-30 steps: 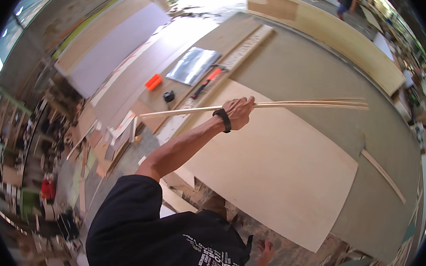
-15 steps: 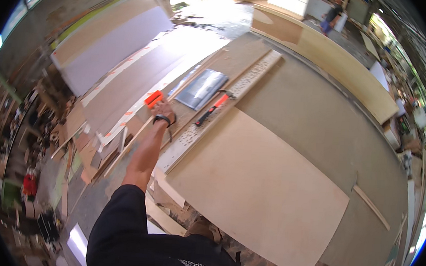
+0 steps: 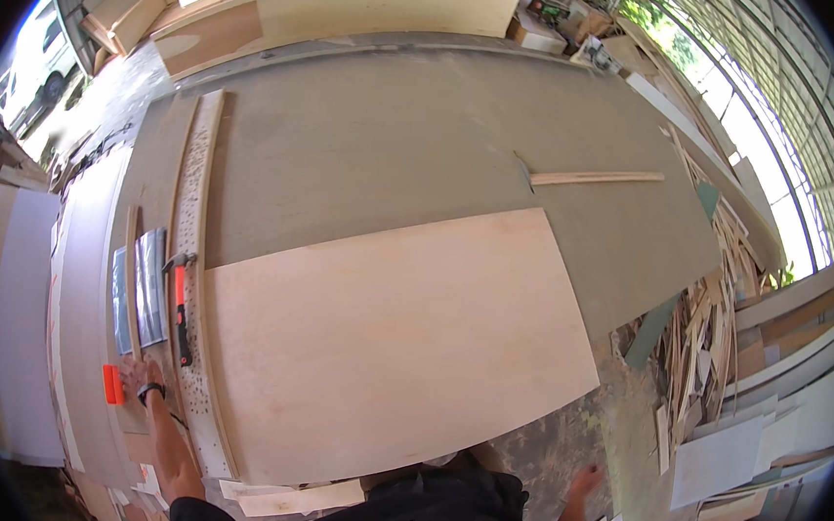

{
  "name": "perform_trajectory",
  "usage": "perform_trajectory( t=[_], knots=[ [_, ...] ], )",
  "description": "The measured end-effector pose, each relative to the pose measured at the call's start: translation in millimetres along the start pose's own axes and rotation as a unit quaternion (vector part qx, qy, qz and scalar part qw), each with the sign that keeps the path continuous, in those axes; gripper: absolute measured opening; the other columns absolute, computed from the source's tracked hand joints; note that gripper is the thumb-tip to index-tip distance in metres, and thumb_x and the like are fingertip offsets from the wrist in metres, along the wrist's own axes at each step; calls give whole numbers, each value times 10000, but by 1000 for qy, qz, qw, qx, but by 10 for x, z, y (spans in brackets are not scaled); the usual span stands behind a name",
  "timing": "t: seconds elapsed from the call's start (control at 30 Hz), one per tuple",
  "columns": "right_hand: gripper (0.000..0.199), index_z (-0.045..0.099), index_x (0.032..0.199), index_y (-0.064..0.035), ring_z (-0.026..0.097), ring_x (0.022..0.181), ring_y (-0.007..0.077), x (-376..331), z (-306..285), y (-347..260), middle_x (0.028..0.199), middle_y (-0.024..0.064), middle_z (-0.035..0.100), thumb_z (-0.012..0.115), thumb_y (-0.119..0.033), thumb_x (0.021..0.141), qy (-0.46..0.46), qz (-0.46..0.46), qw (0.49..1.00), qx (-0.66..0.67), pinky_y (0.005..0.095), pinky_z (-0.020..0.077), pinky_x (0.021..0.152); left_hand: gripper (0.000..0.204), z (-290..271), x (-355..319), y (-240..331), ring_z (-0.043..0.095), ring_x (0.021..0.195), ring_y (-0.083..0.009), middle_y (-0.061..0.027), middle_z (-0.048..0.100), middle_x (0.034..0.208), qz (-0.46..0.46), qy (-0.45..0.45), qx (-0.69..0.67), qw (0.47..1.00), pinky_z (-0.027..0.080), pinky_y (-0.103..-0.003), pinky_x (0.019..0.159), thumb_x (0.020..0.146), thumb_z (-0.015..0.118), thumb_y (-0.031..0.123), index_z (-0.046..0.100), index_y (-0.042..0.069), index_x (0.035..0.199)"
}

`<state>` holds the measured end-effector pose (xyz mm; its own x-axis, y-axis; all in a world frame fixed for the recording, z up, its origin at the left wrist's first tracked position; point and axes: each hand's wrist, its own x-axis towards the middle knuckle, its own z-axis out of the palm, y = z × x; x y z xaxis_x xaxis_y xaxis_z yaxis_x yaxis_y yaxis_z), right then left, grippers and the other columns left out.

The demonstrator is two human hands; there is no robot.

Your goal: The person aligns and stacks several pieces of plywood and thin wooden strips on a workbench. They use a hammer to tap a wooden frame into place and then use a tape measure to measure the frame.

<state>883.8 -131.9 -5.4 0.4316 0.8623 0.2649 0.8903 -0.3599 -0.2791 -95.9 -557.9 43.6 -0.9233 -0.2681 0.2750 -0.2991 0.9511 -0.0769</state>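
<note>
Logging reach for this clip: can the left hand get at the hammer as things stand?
Probably yes: the left hand is near the black end of the hammer, and nothing appears to lie over it on the speckled board. Whether that hand is gripping something isn't clear.

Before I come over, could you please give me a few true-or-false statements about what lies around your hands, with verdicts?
1. The hammer lies on the speckled strip. True.
2. The left hand is near the orange block. True.
3. The orange block is right of the hammer. False: it is to its left.
4. The right hand rests on the pale sheet. False: it is off the sheet.
5. The black band is on the left wrist. True.
</note>
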Motion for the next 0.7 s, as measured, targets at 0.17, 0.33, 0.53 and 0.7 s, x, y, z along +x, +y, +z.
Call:
perform_trajectory(
  t=[0.17,0.33,0.53,0.7],
  knots=[
    [192,625,928,4,597,743,386,1929,430,-1290,844,198,624,553,-170,970,55,-118,988,86,463,449,667,652,-184,-447,-91,468,1318,-427,-269,476,1399,15,119,20,993,392,-603,1054,939,595,378,397,66,1476],
    [208,574,1123,-26,604,1068,379,3854,1529,-3357,1167,201,607,578,-52,917,-103,-226,968,48,487,502,850,795,-532,-1600,-359,345,1417,-435,-290,337,1527,-38,79,-24,996,311,-596,1126,931,586,512,322,88,1551],
    [424,457,1397,-12,436,1353,328,4885,2324,-5208,1436,161,461,518,-4,978,-169,-418,892,-25,462,378,1144,697,-1258,-3991,-789,376,1367,-468,-315,321,1503,-164,48,32,985,346,-586,1079,942,579,439,382,61,1493],
    [476,403,1477,-55,370,1431,281,5451,2689,-6014,1560,102,365,512,-99,1016,-170,-477,855,-109,461,306,1222,678,-1677,-5831,-311,378,1364,-465,-309,329,1496,-178,-106,91,974,346,-579,1082,945,581,425,393,51,1478]
  ],
)
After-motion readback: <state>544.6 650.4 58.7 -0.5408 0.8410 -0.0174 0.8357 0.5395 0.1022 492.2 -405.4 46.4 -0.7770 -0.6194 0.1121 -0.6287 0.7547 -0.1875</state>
